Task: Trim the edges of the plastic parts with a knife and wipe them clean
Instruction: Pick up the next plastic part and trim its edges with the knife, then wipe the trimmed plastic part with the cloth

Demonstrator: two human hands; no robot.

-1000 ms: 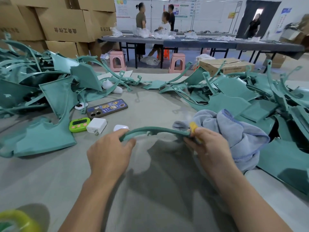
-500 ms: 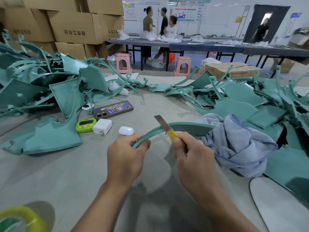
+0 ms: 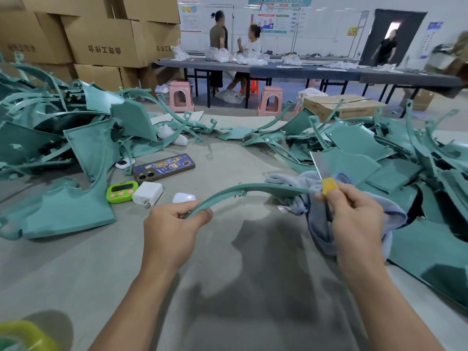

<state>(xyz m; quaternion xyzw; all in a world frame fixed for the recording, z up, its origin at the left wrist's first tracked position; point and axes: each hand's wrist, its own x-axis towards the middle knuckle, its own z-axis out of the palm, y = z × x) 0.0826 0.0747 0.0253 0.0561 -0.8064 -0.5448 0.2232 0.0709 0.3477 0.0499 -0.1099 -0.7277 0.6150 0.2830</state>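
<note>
Left hand (image 3: 174, 229) sits lower centre, forearm coming up from the bottom edge, fingers curled tight round the near end of the curved teal plastic strip (image 3: 248, 190), which arcs across mid-frame to the blue cloth (image 3: 319, 224). Right hand (image 3: 354, 216), centre right, pinches the yellow-handled knife (image 3: 323, 174), blade pointing up.

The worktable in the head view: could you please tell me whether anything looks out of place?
A phone, a white charger and a green timer lie beside the teal plastic parts; personal items, odd next to trimming work.
</note>
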